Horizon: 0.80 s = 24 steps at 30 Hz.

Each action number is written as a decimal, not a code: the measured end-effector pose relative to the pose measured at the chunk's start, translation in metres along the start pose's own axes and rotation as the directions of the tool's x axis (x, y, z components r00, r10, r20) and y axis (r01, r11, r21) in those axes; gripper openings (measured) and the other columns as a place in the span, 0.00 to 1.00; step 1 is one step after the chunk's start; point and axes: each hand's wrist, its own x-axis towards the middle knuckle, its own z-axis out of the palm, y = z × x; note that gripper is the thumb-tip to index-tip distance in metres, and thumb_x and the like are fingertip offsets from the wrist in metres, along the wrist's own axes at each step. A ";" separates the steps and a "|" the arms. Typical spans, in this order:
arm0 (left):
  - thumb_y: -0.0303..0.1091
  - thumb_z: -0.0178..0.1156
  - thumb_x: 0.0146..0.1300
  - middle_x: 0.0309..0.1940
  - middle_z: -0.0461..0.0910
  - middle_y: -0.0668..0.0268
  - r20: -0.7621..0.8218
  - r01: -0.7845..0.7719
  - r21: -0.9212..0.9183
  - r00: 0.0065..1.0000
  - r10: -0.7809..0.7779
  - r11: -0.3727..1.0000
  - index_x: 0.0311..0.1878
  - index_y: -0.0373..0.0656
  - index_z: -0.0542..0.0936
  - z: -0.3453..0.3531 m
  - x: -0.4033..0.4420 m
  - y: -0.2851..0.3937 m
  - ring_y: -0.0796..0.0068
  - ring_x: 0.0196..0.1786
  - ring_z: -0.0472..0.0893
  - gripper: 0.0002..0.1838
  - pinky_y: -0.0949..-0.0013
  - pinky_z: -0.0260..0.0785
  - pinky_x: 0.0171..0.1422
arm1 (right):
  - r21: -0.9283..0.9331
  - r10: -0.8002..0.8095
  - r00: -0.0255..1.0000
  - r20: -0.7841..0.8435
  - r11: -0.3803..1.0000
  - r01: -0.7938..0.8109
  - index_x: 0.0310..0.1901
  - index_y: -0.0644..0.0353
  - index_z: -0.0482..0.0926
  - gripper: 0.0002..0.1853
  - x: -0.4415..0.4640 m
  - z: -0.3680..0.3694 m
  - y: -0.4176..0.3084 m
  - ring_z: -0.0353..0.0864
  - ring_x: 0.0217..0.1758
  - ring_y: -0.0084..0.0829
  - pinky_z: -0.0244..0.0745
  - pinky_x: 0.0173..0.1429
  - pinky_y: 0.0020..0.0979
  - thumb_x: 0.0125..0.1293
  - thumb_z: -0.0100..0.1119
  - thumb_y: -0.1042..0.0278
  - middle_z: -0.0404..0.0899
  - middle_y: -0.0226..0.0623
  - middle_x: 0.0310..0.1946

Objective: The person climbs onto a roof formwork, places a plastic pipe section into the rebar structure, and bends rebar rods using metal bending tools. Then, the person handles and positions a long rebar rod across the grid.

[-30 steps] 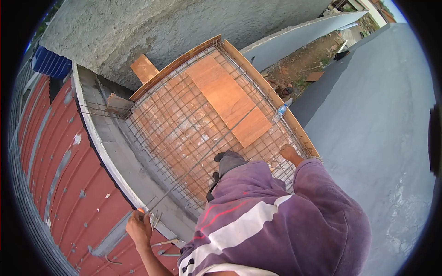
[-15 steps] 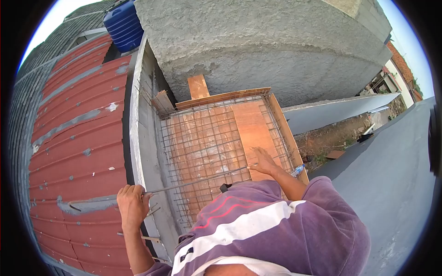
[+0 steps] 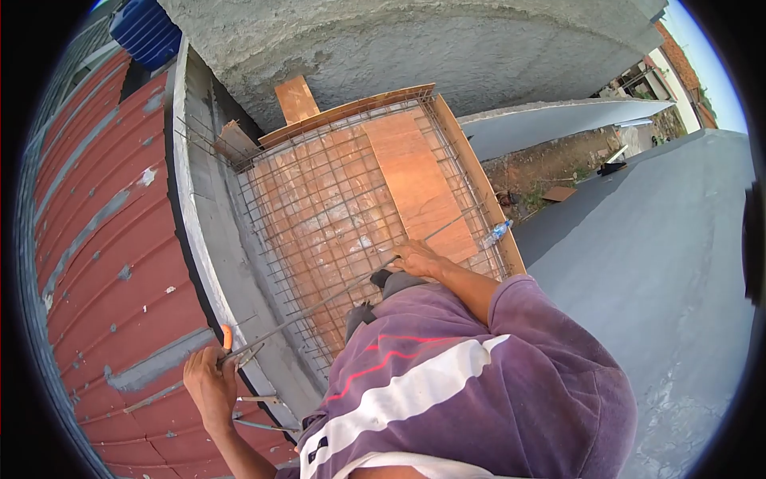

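Note:
A long thin steel rod (image 3: 319,306) runs slantwise above the grid of steel bars (image 3: 315,215). My left hand (image 3: 211,387) is closed round the rod at the left, beyond the low wall and over the red roof. Near the middle, my right hand (image 3: 416,259) grips the same rod with curled fingers, and its far end sticks out past this hand over a plywood sheet (image 3: 419,188). An orange handle (image 3: 227,337) shows just above my left hand; what it belongs to is unclear.
Wooden form boards (image 3: 479,180) edge the grid. A plastic bottle (image 3: 496,233) lies at its right side. To the left are a low wall (image 3: 209,239) with bar ends sticking out and a red metal roof (image 3: 112,263). A rough grey wall (image 3: 383,56) stands behind.
My right hand had spread fingers at the rod and is now closed round it. The rod now reaches farther beyond that hand. The view has shifted, and the orange handle has come into sight.

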 end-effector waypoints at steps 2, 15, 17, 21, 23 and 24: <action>0.27 0.74 0.51 0.27 0.78 0.58 0.041 0.028 0.006 0.999 -0.028 1.000 0.36 0.40 0.82 -0.005 0.004 0.008 0.54 0.34 0.78 0.11 0.54 0.68 0.44 | 0.016 -0.059 0.996 -0.068 0.998 0.060 0.49 0.62 0.83 0.20 -0.002 0.010 0.010 0.79 0.60 0.54 0.70 0.65 0.53 0.69 0.66 0.51 0.83 0.50 0.52; 0.31 0.76 0.53 0.25 0.79 0.55 0.194 0.318 -0.074 0.934 -0.299 0.945 0.34 0.35 0.83 0.007 -0.013 0.015 0.53 0.32 0.78 0.12 0.56 0.69 0.40 | 0.072 -0.030 0.989 -0.143 0.997 0.041 0.47 0.61 0.83 0.18 -0.015 -0.007 0.016 0.76 0.62 0.50 0.65 0.69 0.49 0.66 0.70 0.54 0.81 0.48 0.51; 0.33 0.76 0.54 0.26 0.79 0.55 0.197 0.304 -0.078 0.938 -0.284 0.949 0.33 0.35 0.83 0.021 -0.023 0.006 0.52 0.32 0.78 0.12 0.55 0.69 0.39 | 0.044 -0.007 0.995 -0.103 0.999 0.012 0.48 0.61 0.84 0.18 -0.014 -0.011 0.013 0.75 0.63 0.50 0.64 0.70 0.49 0.66 0.70 0.55 0.82 0.48 0.53; 0.34 0.75 0.56 0.27 0.80 0.56 0.127 0.242 -0.143 0.966 -0.225 0.960 0.33 0.36 0.83 0.031 -0.048 0.000 0.53 0.33 0.78 0.12 0.55 0.69 0.42 | 0.003 -0.033 0.991 -0.133 0.999 0.034 0.48 0.60 0.84 0.16 -0.011 -0.010 0.003 0.75 0.63 0.50 0.63 0.71 0.49 0.66 0.68 0.58 0.81 0.48 0.52; 0.34 0.75 0.57 0.27 0.80 0.57 0.126 0.271 -0.143 0.959 -0.254 0.952 0.34 0.37 0.83 0.031 -0.058 -0.006 0.53 0.35 0.78 0.12 0.55 0.68 0.44 | -0.002 -0.040 0.990 -0.134 0.999 0.040 0.48 0.60 0.85 0.15 -0.010 -0.012 -0.006 0.75 0.63 0.50 0.62 0.71 0.49 0.66 0.68 0.58 0.81 0.49 0.51; 0.34 0.75 0.57 0.28 0.80 0.58 0.129 0.281 -0.142 0.956 -0.264 0.949 0.34 0.37 0.83 0.030 -0.063 -0.009 0.54 0.35 0.78 0.12 0.55 0.68 0.46 | -0.008 -0.049 0.988 -0.147 0.999 0.049 0.48 0.60 0.84 0.15 -0.008 -0.009 -0.009 0.75 0.63 0.50 0.62 0.72 0.49 0.66 0.68 0.59 0.80 0.48 0.51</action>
